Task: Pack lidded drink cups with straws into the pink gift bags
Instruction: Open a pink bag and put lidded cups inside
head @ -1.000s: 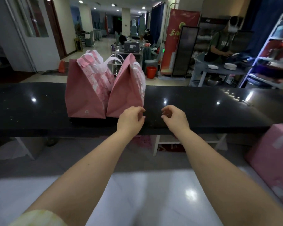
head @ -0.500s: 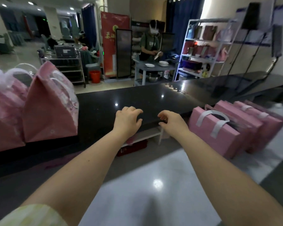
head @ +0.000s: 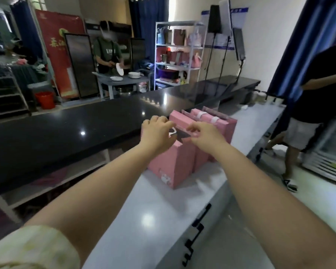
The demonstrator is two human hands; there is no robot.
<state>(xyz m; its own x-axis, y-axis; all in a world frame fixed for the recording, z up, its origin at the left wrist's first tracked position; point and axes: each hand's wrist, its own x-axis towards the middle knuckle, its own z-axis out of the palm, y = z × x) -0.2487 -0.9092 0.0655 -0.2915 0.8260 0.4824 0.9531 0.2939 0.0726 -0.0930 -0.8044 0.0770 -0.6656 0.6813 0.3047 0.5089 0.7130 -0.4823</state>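
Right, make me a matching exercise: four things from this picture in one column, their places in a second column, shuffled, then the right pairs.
Things:
1. row of pink paper gift bags
2. round red plastic bucket
3. stack of white plates
4. person's left hand

Places:
A. on the floor beyond the long black counter, beside the red banner
B. at the open top of the nearest bag, across from the right hand
C. on the small grey table in the background
D. standing on the white worktop below the black counter

Pairs: 1-D, 2-A, 3-C, 4-B
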